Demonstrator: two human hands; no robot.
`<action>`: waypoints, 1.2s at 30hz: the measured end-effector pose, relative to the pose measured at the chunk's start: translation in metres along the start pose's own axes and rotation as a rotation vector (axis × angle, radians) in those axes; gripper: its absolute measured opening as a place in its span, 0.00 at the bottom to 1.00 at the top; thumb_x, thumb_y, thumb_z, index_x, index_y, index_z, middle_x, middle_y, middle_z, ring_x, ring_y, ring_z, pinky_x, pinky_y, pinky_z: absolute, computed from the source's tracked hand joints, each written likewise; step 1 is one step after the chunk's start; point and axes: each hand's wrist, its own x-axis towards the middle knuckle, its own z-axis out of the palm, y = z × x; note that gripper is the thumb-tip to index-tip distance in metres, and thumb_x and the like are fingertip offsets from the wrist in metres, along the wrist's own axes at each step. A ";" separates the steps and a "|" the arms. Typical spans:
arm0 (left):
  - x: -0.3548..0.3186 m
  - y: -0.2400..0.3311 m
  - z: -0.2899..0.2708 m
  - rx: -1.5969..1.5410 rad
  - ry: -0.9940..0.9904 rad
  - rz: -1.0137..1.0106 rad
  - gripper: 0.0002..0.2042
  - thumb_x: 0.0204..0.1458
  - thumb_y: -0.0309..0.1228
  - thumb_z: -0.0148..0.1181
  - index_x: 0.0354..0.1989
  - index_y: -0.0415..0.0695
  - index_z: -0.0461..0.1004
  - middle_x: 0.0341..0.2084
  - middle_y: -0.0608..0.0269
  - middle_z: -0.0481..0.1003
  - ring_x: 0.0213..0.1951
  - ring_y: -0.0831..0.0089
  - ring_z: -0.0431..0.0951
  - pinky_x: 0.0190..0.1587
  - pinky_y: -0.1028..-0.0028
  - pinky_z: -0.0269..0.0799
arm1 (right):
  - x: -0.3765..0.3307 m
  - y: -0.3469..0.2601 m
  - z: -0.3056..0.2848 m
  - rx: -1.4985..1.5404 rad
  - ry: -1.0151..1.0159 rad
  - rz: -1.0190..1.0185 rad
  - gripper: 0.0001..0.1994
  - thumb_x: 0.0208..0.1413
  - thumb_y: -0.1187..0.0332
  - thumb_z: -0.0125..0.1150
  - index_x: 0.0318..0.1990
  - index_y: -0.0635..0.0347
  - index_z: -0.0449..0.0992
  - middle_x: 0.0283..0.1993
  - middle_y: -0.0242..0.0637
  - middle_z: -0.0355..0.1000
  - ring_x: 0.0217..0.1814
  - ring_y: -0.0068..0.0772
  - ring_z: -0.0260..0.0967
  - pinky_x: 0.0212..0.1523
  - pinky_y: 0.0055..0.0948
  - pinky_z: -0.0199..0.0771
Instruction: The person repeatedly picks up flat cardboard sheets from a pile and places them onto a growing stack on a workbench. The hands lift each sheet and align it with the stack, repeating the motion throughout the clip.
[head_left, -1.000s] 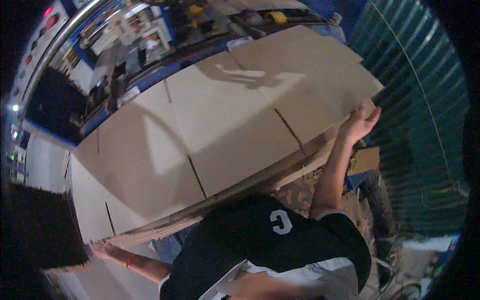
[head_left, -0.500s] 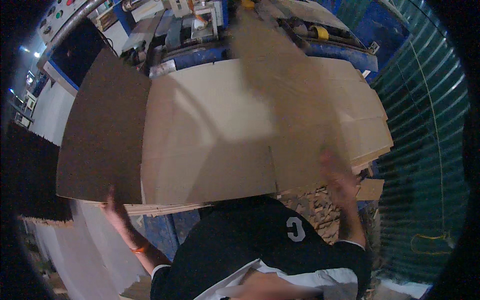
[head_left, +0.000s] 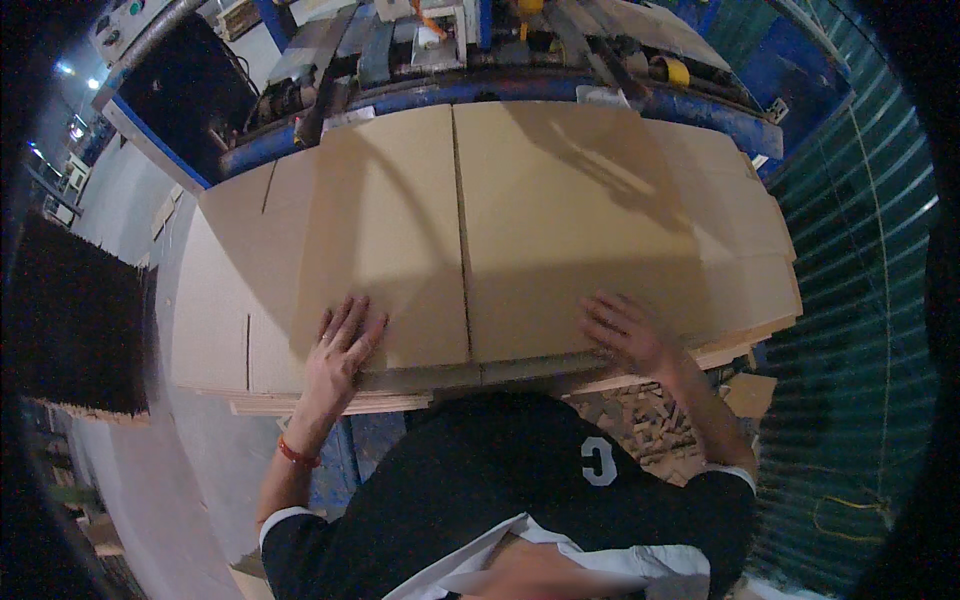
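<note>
In front of me lies a folded cardboard sheet [head_left: 400,220], tan, with a dark gap or seam running from its far edge toward me. It rests on a stack of wider cardboard sheets [head_left: 225,270] that shows on both sides of it. My left hand [head_left: 343,345] lies on the sheet's near left part, fingers stretched and apart. On the near right part rests my right hand [head_left: 625,335], its fingers also spread and slightly blurred. Neither hand grips anything.
Beyond the stack stands a blue machine [head_left: 500,90] with rollers and belts. A green corrugated wall [head_left: 850,330] rises at the right. A dark stack [head_left: 75,315] stands at the left. Cardboard scraps [head_left: 645,430] lie below the stack's near right edge.
The large sheet's outer panels, raised or swinging before, now lie folded inward. My left hand let go of the left edge and moved right onto the sheet; my right hand moved left.
</note>
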 end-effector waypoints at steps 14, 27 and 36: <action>0.171 -0.098 0.017 -0.032 0.336 -0.019 0.32 0.43 0.17 0.49 0.61 0.50 0.57 0.59 0.56 0.57 0.61 0.57 0.55 0.61 0.64 0.53 | 0.128 0.147 0.003 -0.105 -0.025 0.373 0.31 0.50 0.45 0.49 0.59 0.51 0.61 0.65 0.36 0.51 0.68 0.38 0.44 0.64 0.42 0.46; 0.007 -0.182 -0.003 0.474 0.683 -0.742 0.36 0.43 0.32 0.62 0.61 0.41 0.51 0.57 0.45 0.57 0.59 0.51 0.55 0.58 0.58 0.53 | -0.016 0.065 -0.022 -0.206 0.532 0.923 0.28 0.53 0.56 0.51 0.62 0.51 0.57 0.66 0.43 0.49 0.67 0.49 0.45 0.64 0.48 0.42; -0.140 -0.233 0.006 0.404 0.651 -1.383 0.25 0.50 0.37 0.52 0.57 0.43 0.60 0.54 0.48 0.63 0.53 0.57 0.65 0.52 0.65 0.61 | -0.097 0.056 0.017 -0.352 0.509 1.531 0.28 0.53 0.51 0.50 0.57 0.59 0.62 0.58 0.48 0.61 0.65 0.52 0.49 0.64 0.50 0.41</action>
